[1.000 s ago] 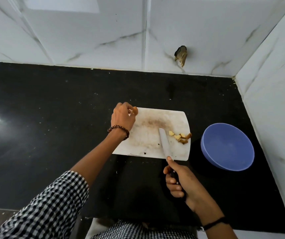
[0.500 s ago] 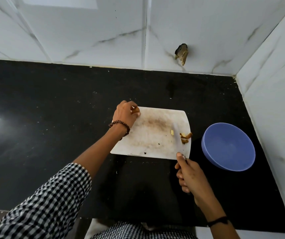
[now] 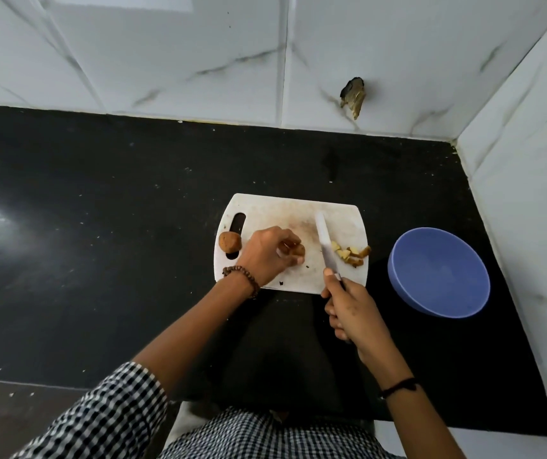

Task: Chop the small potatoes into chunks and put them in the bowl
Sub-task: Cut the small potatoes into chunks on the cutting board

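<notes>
Left hand [image 3: 267,255] grips one small potato [image 3: 295,251]. From my remote view I see the fingers curled over it and pressing it down on the white cutting board [image 3: 282,210], near the middle of the board. Right hand [image 3: 353,309] is clenched around the handle of the knife [image 3: 326,246], with the thumb lying along the top where the blade begins. The pale blade points away from the person and lies over the board, between the held potato and the cut pieces. If the edge touches the board, I cannot tell.

Now I count. I see two whole potatoes: the one under the left hand, and a second potato [image 3: 230,241] at the left edge of the board, just beside the handle slot. One heap of potato chunks [image 3: 351,255] lies at the right edge of the board; perhaps five or six pieces, but they overlap and I cannot count exactly. One blue bowl [image 3: 439,273] stands on the black counter [image 3: 100,226], right of the board, not touching it. The left wrist carries a bead bracelet [image 3: 242,276], the right wrist a black thread [image 3: 399,387].
</notes>
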